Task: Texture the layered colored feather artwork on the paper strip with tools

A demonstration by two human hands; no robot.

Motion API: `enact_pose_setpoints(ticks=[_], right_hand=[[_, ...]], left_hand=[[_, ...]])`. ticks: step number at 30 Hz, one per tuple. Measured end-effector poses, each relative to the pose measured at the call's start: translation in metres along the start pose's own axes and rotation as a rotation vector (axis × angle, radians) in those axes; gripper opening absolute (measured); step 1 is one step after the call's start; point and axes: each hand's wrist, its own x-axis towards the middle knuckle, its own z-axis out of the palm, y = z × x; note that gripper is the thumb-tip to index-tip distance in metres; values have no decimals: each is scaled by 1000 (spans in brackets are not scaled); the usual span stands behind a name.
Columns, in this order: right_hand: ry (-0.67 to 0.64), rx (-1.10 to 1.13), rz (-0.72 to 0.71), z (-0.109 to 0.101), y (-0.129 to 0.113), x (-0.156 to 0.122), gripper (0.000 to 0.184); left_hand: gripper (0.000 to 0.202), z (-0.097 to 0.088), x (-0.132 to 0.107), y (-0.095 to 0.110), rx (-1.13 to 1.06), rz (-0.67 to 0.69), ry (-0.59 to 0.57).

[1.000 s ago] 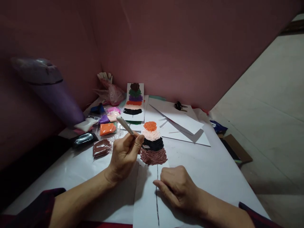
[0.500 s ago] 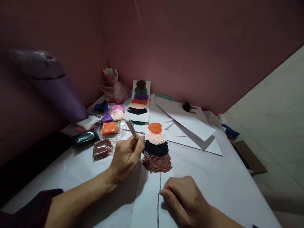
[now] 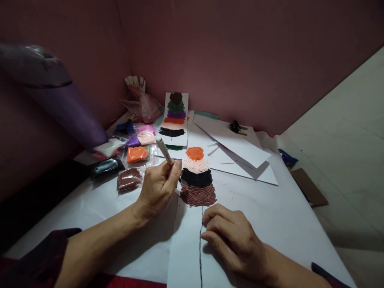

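My left hand (image 3: 159,186) is closed round a white marker pen (image 3: 163,149) that points up and away. It rests beside a paper strip (image 3: 183,256) bearing layered clay in orange (image 3: 195,153), pale peach (image 3: 196,165), black (image 3: 196,177) and brown (image 3: 198,195). A thin black twisted line (image 3: 200,256) runs down the strip below the brown layer. Over this line lies my right hand (image 3: 234,238), fingers curled. A small gap shows between its thumb and forefinger at the line, with nothing held that I can make out.
Packets of clay, among them orange (image 3: 137,154), brown (image 3: 129,179) and black (image 3: 106,168), lie on the left. A similar layered picture (image 3: 174,120) leans at the back. Loose white sheets (image 3: 237,146) and keys (image 3: 236,127) lie to the right, near the wall.
The view has tilted down slightly. My right hand's forefinger has lifted away from the thumb and reaches farther up the black line. My left hand still holds the pen.
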Motion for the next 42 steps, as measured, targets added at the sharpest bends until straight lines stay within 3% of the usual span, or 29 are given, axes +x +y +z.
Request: enact_pose_setpoints(ticks=[5, 16, 23, 29, 35, 42], right_hand=[[43, 29, -8, 2, 2, -2, 16], [11, -104, -55, 2, 4, -4, 19], [5, -162, -25, 2, 2, -6, 21], [-85, -143, 7, 3, 3, -5, 21], [-94, -158, -25, 3, 3, -4, 20], [-111, -164, -32, 3, 5, -4, 19]], left_hand=[[35, -2, -1, 4, 3, -39, -8], [37, -4, -24, 16, 21, -30, -101], [36, -13, -13, 17, 117, 28, -21], [39, -15, -7, 17, 220, -31, -98], [40, -14, -8, 15, 267, -95, -206], [40, -14, -7, 15, 276, -118, -196]])
